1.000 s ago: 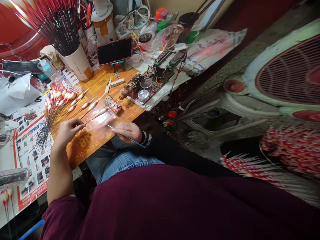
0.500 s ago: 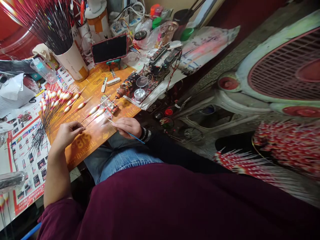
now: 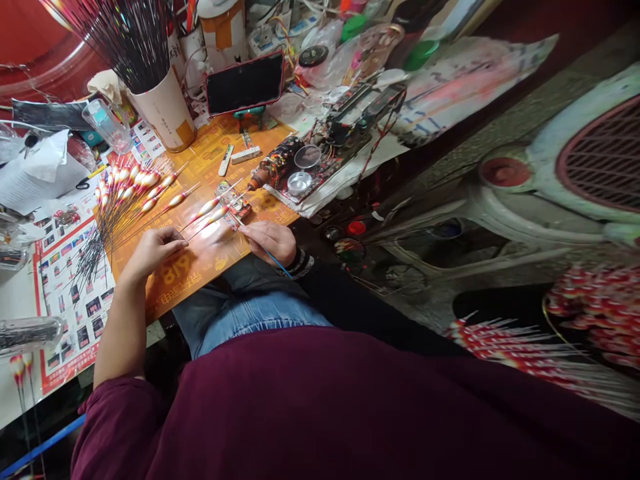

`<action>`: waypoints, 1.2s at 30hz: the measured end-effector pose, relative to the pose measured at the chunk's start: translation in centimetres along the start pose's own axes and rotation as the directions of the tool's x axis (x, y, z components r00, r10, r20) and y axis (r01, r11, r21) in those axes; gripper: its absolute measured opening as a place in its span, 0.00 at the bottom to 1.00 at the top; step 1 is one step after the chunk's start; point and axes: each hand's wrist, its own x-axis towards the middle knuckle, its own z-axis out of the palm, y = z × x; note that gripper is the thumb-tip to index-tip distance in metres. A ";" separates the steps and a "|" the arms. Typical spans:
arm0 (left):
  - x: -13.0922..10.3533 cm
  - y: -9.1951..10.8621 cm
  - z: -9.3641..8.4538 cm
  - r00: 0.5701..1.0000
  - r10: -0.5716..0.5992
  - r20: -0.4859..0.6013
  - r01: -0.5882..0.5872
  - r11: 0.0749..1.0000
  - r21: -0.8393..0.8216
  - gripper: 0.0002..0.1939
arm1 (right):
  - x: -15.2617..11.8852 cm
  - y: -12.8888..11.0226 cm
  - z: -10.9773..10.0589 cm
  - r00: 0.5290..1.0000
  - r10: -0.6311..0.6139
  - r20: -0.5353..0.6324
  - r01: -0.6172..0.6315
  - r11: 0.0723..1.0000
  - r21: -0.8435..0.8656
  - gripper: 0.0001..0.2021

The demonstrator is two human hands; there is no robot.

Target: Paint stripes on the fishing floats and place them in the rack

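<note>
My left hand (image 3: 157,250) is closed in a pinch on the thin dark stem of a fishing float (image 3: 216,215). The float's pale yellow and red body slants up to the right, with its tip near the brown nose of a small motor (image 3: 274,165). A second float (image 3: 204,209) lies alongside it. In my closed right hand (image 3: 273,241) is a thin brush with a blue handle (image 3: 278,263). The brush's tip points up-left, close to the held float; whether they touch I cannot tell. A small red, paint-marked block (image 3: 242,211) sits beneath the float tips.
Many finished-looking floats (image 3: 127,180) lie fanned out at left. Behind them stand a white cup (image 3: 163,110) full of dark stems and a propped phone (image 3: 245,83). A clear dish (image 3: 300,183) sits by the motor. A fan (image 3: 595,153) and red floats (image 3: 595,313) are at right.
The whole view has shifted, so the table appears further right and slightly lower. My left hand still pinches the float's stem, and my right hand still holds the brush by the float.
</note>
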 end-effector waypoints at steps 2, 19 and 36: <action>-0.1 0.1 0.0 1.000 -0.018 0.003 0.018 1.000 -0.018 0.16 | -0.3 0.0 0.1 0.999 0.018 0.036 -0.017 1.000 -0.027 0.20; -0.4 1.0 -0.1 0.999 -0.041 0.002 0.041 0.999 -0.030 0.17 | -0.8 0.1 0.0 0.994 0.044 0.098 -0.044 0.999 -0.010 0.23; -0.4 0.8 0.0 0.999 -0.050 0.017 0.051 0.998 -0.042 0.17 | -0.7 -0.2 -0.1 0.990 0.074 0.119 -0.076 0.997 0.015 0.26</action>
